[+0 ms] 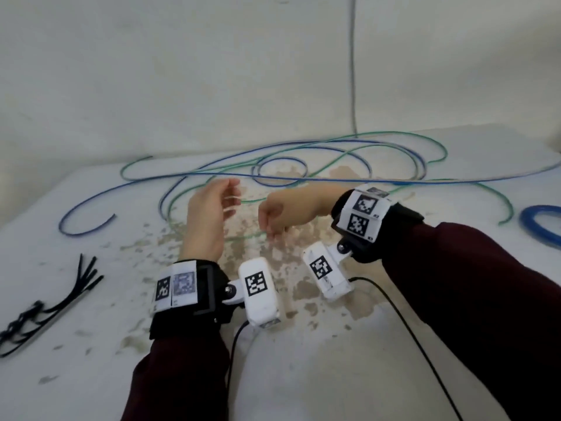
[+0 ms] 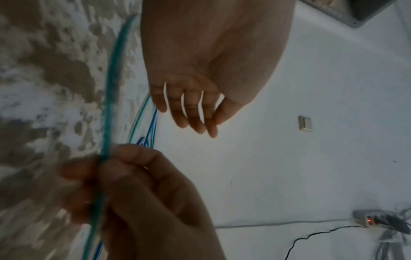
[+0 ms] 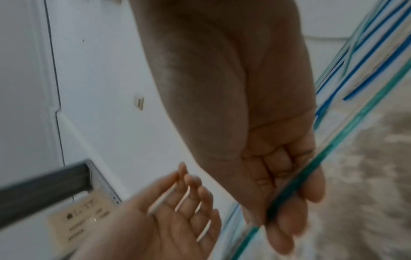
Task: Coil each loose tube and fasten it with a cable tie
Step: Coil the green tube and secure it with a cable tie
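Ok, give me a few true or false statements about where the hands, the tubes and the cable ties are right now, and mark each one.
1. The right hand pinches the green tube. True.
2. The left hand grips a cable tie. False: its fingers are straight and hold nothing. The black cable ties lie on the table, off to the left.
3. A blue coil lies at the table's right edge. True.
4. The green tube is already coiled and tied. False: it sprawls in loose loops across the table.
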### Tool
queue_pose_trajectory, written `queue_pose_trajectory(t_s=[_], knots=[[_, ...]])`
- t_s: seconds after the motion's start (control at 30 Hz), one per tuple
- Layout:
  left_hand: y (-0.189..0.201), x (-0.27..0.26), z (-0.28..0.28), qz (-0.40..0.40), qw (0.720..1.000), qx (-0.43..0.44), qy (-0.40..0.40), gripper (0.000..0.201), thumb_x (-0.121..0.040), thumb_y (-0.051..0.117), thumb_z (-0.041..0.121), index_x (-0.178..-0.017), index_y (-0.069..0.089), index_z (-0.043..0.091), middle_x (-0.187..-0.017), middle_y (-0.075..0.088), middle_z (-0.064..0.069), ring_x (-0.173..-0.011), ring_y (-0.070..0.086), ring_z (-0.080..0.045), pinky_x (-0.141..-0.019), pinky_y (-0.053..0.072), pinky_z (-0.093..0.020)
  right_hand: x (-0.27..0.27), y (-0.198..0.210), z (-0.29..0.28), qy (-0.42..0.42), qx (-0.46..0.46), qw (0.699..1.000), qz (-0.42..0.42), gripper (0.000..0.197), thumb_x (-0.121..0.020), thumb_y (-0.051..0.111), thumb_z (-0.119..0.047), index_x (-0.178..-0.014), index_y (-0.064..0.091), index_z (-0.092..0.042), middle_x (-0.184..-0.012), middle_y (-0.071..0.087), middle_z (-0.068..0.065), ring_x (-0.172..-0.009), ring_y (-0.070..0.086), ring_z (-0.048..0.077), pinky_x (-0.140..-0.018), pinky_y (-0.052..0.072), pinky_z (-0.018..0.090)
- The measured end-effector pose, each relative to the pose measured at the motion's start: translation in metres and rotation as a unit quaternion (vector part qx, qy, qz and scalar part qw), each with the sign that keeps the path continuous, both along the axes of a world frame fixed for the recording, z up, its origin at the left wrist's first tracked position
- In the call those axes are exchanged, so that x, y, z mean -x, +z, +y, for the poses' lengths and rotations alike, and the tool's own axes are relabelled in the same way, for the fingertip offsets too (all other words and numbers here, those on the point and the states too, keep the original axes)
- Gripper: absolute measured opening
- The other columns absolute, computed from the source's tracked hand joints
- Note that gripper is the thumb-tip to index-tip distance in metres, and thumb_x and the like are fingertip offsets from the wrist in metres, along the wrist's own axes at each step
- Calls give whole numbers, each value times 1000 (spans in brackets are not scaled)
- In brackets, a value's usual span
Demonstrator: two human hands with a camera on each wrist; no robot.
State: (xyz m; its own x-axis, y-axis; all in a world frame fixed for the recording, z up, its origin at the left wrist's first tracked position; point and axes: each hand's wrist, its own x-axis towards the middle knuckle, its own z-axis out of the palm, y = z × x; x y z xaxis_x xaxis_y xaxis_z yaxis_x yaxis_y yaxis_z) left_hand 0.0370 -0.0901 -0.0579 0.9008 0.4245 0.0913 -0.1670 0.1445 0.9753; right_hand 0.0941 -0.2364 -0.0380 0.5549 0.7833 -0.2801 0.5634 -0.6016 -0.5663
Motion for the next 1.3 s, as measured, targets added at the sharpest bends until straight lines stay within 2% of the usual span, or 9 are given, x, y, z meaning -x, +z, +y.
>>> queue_pose_trajectory(t_s=[0.13,0.3,0.5,0.6,0.7,0.77,1.0,1.13,1.3], knots=[[12,10,6,-150,982,-41,108,25,-98,43,11,-83,62,15,-78,60,3,-73,57,0,-70,41,-8,7,35,-14,-108,-244,964,-1,8,-94,55,-14,-92,62,-16,-73,50,-2,-66,43,10,-64,36,22],[9,12,7,-167,984,-55,41,7,-95,55,16,-96,61,18,-84,60,0,-78,58,-3,-77,41,-9,9,63,-36,-162,-529,830,66,18,-99,48,-13,-86,61,-15,-62,38,-4,-54,29,6,-58,25,22],[7,14,4,-131,985,24,-107,15,-97,49,9,-94,64,9,-67,51,1,-48,41,-10,-50,40,-22,16,60,-58,-297,-619,714,133,20,-101,42,-13,-86,55,-12,-55,40,-6,-48,39,8,-62,42,24],[13,15,0,-117,987,12,-110,13,-97,52,9,-89,62,6,-67,44,-1,-42,27,-7,-39,24,-18,21,44,-66,-378,-474,795,9,12,-98,45,-9,-98,57,-11,-84,64,1,-64,58,8,-66,43,23],[21,13,-7,-87,987,-44,-126,13,-95,55,10,-87,65,7,-64,44,1,-41,26,-5,-40,19,-18,29,37,-76,-322,-317,880,-150,44,-93,55,-11,-135,42,-18,-133,51,-1,-115,51,9,-86,40,16],[25,12,-13,-72,983,-96,-138,14,-94,57,11,-86,67,7,-63,44,0,-41,26,-6,-40,20,-18,36,39,-75,-263,-243,910,-208,47,-91,62,-22,-135,44,-20,-136,50,-2,-126,44,10,-92,32,17],[29,9,-6,-49,958,-243,-145,8,-86,70,18,-80,73,15,-51,53,10,-41,30,-12,-42,25,-19,45,43,-73,-248,-152,866,-407,84,-79,71,-46,-147,27,-27,-144,42,0,-129,42,23,-104,32,42],[29,9,-10,-62,958,-233,-154,9,-88,67,18,-88,73,11,-55,53,9,-43,31,-10,-42,27,-19,45,33,-65,-221,-155,911,-313,24,-87,64,-41,-101,64,-22,-82,63,-1,-79,60,18,-79,47,35],[18,10,-7,-57,963,-178,-194,15,-95,57,15,-98,70,8,-65,52,-3,-50,40,-11,-48,37,-21,36,6,-71,-347,-308,876,-132,32,-100,46,-26,-71,49,-14,-55,39,3,-42,36,17,-45,39,27]])
